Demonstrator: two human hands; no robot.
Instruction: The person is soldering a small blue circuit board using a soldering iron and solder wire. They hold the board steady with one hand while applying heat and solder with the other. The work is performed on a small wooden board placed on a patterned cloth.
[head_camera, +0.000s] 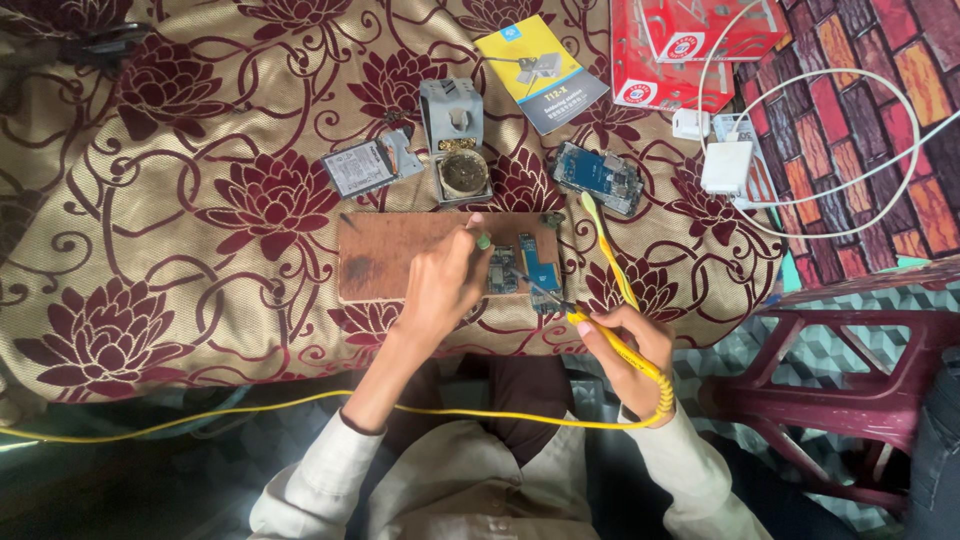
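A brown wooden board (385, 258) lies on a floral cloth. On its right end sits a small blue circuit board (540, 268). My left hand (440, 285) rests on the wooden board and pinches a thin tool with a green end (483, 241) next to the circuit board. My right hand (625, 350) grips a yellow soldering iron (610, 335); its tip points at the circuit board's lower edge. The iron's yellow cord (250, 410) runs left across my lap.
A grey iron stand with a round tip cleaner (460, 140) sits behind the board. A phone battery (365, 165), a bare phone board (598, 175), a yellow toothbrush (605, 245), a blue and yellow booklet (540, 70), red boxes (680, 45) and white chargers (727, 165) lie around. A maroon stool (850, 390) stands at right.
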